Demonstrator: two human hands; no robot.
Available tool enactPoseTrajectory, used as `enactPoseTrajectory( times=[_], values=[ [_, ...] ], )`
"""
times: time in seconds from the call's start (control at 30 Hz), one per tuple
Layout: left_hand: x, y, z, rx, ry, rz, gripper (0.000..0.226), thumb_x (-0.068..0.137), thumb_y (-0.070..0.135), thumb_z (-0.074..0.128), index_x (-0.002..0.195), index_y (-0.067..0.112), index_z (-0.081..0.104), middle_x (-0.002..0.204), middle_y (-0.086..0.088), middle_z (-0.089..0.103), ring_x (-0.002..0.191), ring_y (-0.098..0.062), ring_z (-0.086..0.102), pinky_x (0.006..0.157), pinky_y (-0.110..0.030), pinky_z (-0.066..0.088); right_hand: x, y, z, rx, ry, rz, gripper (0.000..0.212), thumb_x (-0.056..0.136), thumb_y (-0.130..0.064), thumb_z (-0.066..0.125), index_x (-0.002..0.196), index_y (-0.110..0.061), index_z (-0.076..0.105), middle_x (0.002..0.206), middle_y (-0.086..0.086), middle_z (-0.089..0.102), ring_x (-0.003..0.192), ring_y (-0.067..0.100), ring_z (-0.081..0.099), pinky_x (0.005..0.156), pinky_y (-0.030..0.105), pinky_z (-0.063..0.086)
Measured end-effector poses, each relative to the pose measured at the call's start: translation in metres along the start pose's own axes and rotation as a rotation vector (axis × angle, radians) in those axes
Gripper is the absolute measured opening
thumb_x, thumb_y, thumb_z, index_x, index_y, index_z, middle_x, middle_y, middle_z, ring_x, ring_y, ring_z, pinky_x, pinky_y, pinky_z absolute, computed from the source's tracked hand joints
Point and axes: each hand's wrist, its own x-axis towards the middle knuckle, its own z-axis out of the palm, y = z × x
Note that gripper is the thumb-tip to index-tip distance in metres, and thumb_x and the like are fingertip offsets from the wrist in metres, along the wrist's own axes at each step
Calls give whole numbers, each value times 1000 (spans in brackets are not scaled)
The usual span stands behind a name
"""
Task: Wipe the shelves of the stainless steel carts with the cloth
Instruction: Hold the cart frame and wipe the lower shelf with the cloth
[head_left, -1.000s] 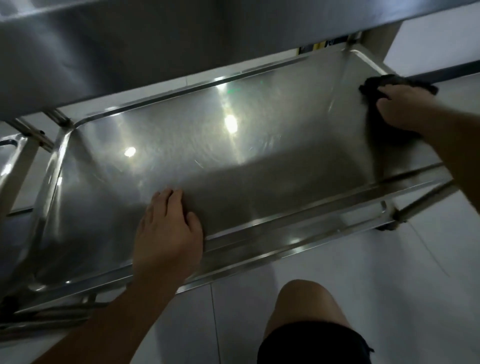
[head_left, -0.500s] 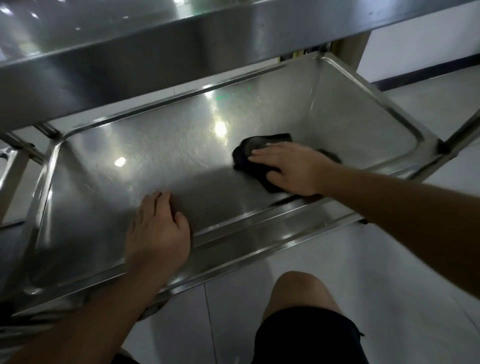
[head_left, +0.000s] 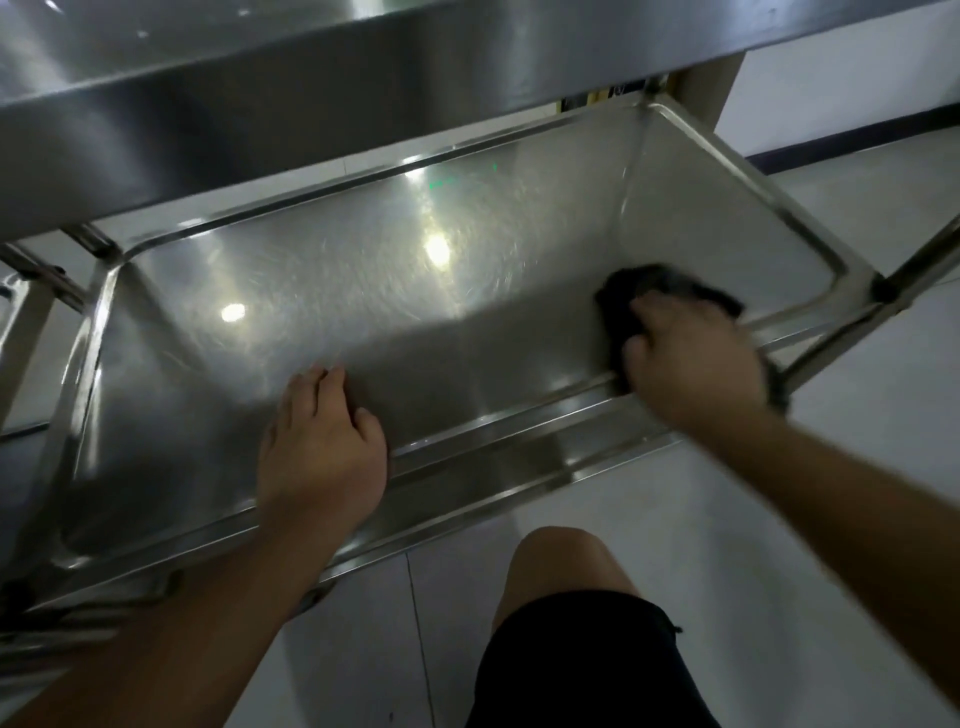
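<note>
From the head camera, the only view I have, I am looking down into one recessed stainless steel cart shelf (head_left: 322, 291), with a second steel shelf (head_left: 260, 93) of the same cart overhanging it along the top of the picture, so two shelves are in sight. There is one dark crumpled cloth (head_left: 631, 291), lying on the lower shelf near its right end, close to the front rim. My right hand (head_left: 691, 358) is on top of it with fingers curled down into the fabric, gripping and pressing it; the hand is motion-blurred. My left hand (head_left: 322, 441) lies flat and relaxed over the front rim near the middle, fingers reaching onto the shelf floor, holding nothing and seemingly bracing the cart. I judge the wiping of this lower shelf to be mid-way: fine swirl marks show across its centre, but I cannot tell which parts are finished. The left end and the upper shelf look untouched by anything right now. One bare knee (head_left: 563, 566) shows over the pale tiled floor (head_left: 779, 571).
</note>
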Motion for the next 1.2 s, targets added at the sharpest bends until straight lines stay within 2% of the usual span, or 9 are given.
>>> enactPoseTrajectory(
  times=[0.13, 0.27, 0.33, 0.47, 0.6, 0.67, 0.8, 0.9, 1.2],
  values=[
    [1, -3, 1, -2, -8, 9, 57, 108, 32, 41, 162, 16, 36, 172, -8, 29, 160, -26, 21, 127, -48, 23, -65, -76, 24, 28, -37, -380, 57, 97, -47, 38, 147, -30, 60, 151, -9, 58, 141, 23, 47, 118, 43, 30],
    [3, -6, 4, -7, -1, 11, 58, 107, 33, 41, 163, 18, 36, 172, -6, 29, 160, -25, 21, 127, -47, 22, -42, -57, 14, 19, -84, -506, 61, 95, -50, 33, 146, -29, 61, 151, -8, 59, 139, 23, 50, 116, 42, 35],
    [5, -7, 5, -6, 6, 14, 58, 107, 34, 41, 162, 18, 37, 172, -6, 30, 160, -25, 22, 127, -47, 22, -11, -22, 6, 52, -61, -408, 64, 93, -47, 35, 144, -21, 63, 150, 3, 61, 136, 31, 55, 115, 45, 40],
    [3, -8, 6, -15, 13, 17, 58, 107, 37, 41, 162, 20, 37, 172, -4, 30, 160, -23, 22, 127, -47, 23, 66, 87, -37, 19, -23, 134, 40, 104, -35, 44, 138, -21, 59, 126, 18, 65, 114, 40, 60, 100, 53, 50],
    [3, -4, 8, -25, 19, 6, 59, 107, 38, 41, 163, 22, 37, 173, -1, 29, 161, -20, 20, 128, -43, 21, 115, 130, -47, -183, -14, 276, 41, 105, -25, 45, 137, -1, 53, 143, 29, 51, 134, 48, 48, 116, 61, 38],
    [4, -4, 8, -32, 19, 1, 59, 107, 38, 43, 163, 22, 38, 173, -1, 29, 160, -20, 21, 128, -42, 20, 132, 116, -41, -189, 11, 297, 46, 103, -27, 48, 139, 1, 50, 142, 30, 49, 133, 50, 48, 115, 62, 38],
    [5, -7, 8, -43, 19, 7, 58, 107, 37, 44, 162, 22, 39, 172, 0, 31, 160, -20, 22, 128, -41, 20, 176, 62, -35, -119, -77, 259, 59, 99, -34, 27, 143, -1, 49, 153, 26, 45, 141, 49, 41, 118, 61, 34],
    [6, -9, 10, -56, 22, 10, 58, 107, 39, 43, 163, 23, 37, 172, 1, 31, 160, -19, 21, 128, -40, 18, 195, 0, -21, -24, -77, 152, 59, 104, -41, 29, 154, -13, 44, 159, 21, 42, 142, 47, 43, 116, 60, 37],
    [6, -8, 11, -48, 9, 19, 60, 107, 40, 39, 165, 23, 33, 173, 2, 27, 161, -19, 19, 129, -39, 18, 148, -154, 23, 6, -163, -391, 56, 100, -41, 40, 155, -35, 48, 165, -1, 43, 148, 30, 42, 121, 46, 35]
  ],
)
